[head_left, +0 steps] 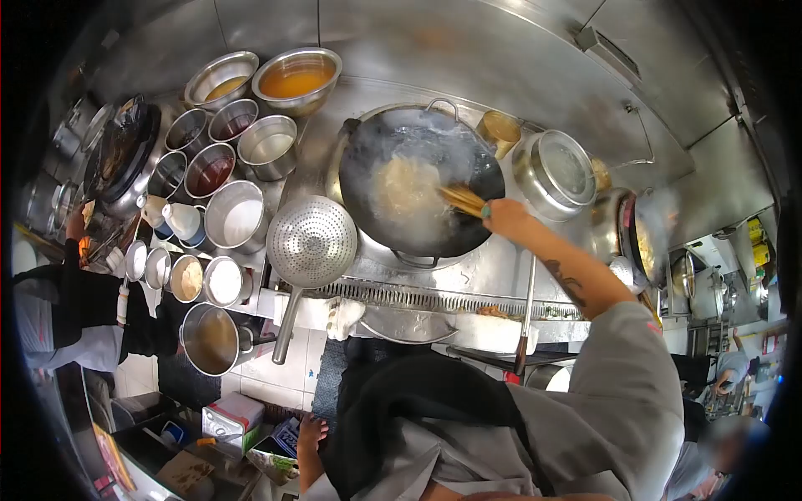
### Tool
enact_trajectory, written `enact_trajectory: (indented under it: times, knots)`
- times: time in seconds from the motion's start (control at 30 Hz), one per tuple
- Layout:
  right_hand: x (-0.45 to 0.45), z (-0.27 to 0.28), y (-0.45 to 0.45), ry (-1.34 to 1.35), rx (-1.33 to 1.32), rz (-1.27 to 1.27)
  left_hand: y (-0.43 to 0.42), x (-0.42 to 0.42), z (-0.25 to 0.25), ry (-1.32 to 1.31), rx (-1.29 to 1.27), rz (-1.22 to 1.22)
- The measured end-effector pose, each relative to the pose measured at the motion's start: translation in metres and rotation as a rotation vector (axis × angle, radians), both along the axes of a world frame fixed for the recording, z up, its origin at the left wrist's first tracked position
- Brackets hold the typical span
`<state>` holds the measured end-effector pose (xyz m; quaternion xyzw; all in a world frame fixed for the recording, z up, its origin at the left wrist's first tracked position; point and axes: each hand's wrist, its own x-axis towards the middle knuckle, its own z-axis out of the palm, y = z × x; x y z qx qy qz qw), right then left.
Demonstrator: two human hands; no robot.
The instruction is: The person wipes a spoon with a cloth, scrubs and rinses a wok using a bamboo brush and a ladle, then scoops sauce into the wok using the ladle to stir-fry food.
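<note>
My right hand (501,217) is closed round long wooden chopsticks (461,199), whose far ends reach into a black wok (480,238). A pale, noodle-like mass (407,188) lies in the steaming liquid there, and steam blurs its detail. Low at my side, my left hand (312,432) hangs with its fingers loosely apart and nothing visible in it. To the left of the wok rests a large perforated metal strainer (312,240), its handle pointing towards me.
Left of the strainer stand several metal pots, including one of white powder (242,219) and one of red sauce (210,171). Bowls of orange liquid (296,79) sit behind. A lidded pot (555,175) stands right of the wok. A co-worker's arm (73,238) shows far left.
</note>
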<state>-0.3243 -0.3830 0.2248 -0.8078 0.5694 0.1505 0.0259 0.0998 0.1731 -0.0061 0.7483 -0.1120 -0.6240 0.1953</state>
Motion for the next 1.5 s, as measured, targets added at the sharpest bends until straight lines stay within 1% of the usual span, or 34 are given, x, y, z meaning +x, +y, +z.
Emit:
enact_trajectory:
  times: [0.1, 0.17, 0.2, 0.23, 0.3, 0.37, 0.43, 0.47, 0.53, 0.6, 0.67, 0.73, 0.77, 0.83, 0.9, 0.93, 0.97, 1.0, 1.03, 1.07, 1.17, 1.2, 1.27, 1.3, 1.33, 1.37, 1.4, 1.47, 1.5]
  knots:
    - [0.003, 0.003, -0.048, 0.041, -0.138, -0.005, -0.008, -0.006, 0.027, -0.017, 0.039, -0.001]
    - [0.046, 0.001, -0.090, -0.052, -0.166, 0.017, 0.001, -0.010, 0.028, -0.018, 0.053, 0.002]
    - [0.072, 0.005, -0.096, -0.145, -0.115, 0.028, 0.005, -0.012, 0.028, -0.019, 0.056, 0.003]
    - [0.097, 0.009, -0.096, -0.234, -0.062, 0.036, 0.012, -0.013, 0.019, -0.007, 0.034, 0.014]
    - [0.136, -0.014, -0.074, -0.268, 0.036, 0.013, 0.041, -0.014, -0.020, 0.004, -0.024, 0.028]
    - [0.141, -0.030, -0.026, -0.294, -0.046, 0.150, 0.076, -0.014, -0.070, -0.028, -0.117, 0.018]
    - [0.127, -0.003, 0.021, -0.178, 0.079, 0.247, 0.118, -0.017, -0.125, -0.185, -0.313, -0.066]
    - [0.115, 0.007, 0.021, -0.139, 0.069, 0.236, 0.127, -0.024, -0.135, -0.257, -0.391, -0.081]
    - [0.089, 0.016, 0.019, -0.059, 0.052, 0.215, 0.127, -0.016, -0.136, -0.314, -0.351, -0.161]
    - [0.097, 0.008, -0.031, -0.047, -0.017, 0.145, 0.124, -0.010, -0.137, -0.368, -0.317, -0.247]
    - [0.098, -0.013, -0.050, -0.070, -0.085, 0.119, 0.114, -0.002, -0.126, -0.222, -0.263, -0.182]
    - [0.109, -0.028, -0.052, -0.142, -0.154, 0.148, 0.089, 0.001, -0.090, -0.055, -0.150, -0.044]
    - [0.106, -0.024, -0.034, -0.163, -0.075, 0.124, 0.079, 0.005, -0.076, 0.001, -0.110, 0.012]
    - [0.094, 0.000, 0.018, -0.198, 0.071, 0.063, 0.059, 0.009, -0.053, 0.068, -0.083, 0.076]
    - [0.051, 0.010, 0.031, -0.187, 0.134, 0.104, 0.049, 0.011, -0.041, 0.122, -0.076, 0.134]
    - [0.030, 0.019, 0.020, -0.110, 0.165, 0.033, 0.047, 0.011, -0.039, 0.148, -0.082, 0.172]
    - [0.018, 0.027, 0.003, -0.035, 0.191, -0.042, 0.049, 0.016, -0.058, 0.203, -0.088, 0.219]
    - [0.018, 0.031, -0.013, -0.044, 0.078, -0.062, 0.052, 0.021, -0.079, 0.258, -0.092, 0.267]
    - [0.014, 0.031, -0.026, -0.050, -0.029, -0.084, 0.062, 0.022, -0.103, 0.373, -0.068, 0.393]
    - [0.008, 0.033, -0.030, -0.051, -0.138, -0.106, 0.068, 0.019, -0.116, 0.491, -0.041, 0.521]
    - [0.034, 0.031, 0.000, 0.020, -0.029, -0.136, 0.063, 0.013, -0.114, 0.207, -0.045, 0.304]
    - [0.016, 0.016, -0.008, 0.025, 0.078, -0.016, 0.061, 0.014, -0.107, 0.108, -0.206, 0.136]
    - [-0.002, 0.037, -0.012, 0.025, 0.055, -0.033, 0.061, 0.023, -0.077, -0.089, -0.503, -0.212]
    - [-0.002, 0.046, -0.023, 0.024, 0.041, -0.036, 0.057, 0.023, -0.063, -0.123, -0.502, -0.260]
    - [0.007, 0.044, -0.044, 0.135, -0.005, -0.009, 0.051, 0.021, -0.045, -0.158, -0.500, -0.309]
    - [0.027, 0.054, -0.049, 0.051, -0.094, 0.056, 0.039, 0.013, -0.014, -0.125, -0.347, -0.236]
    - [0.054, 0.066, -0.052, -0.032, -0.185, 0.119, 0.037, 0.010, -0.007, -0.083, -0.264, -0.168]
    - [0.085, 0.013, -0.106, -0.082, -0.135, -0.032, 0.036, 0.004, 0.001, -0.018, -0.130, -0.043]
    - [0.101, -0.005, -0.100, -0.121, -0.154, 0.034, 0.040, 0.002, -0.006, 0.007, -0.114, 0.011]
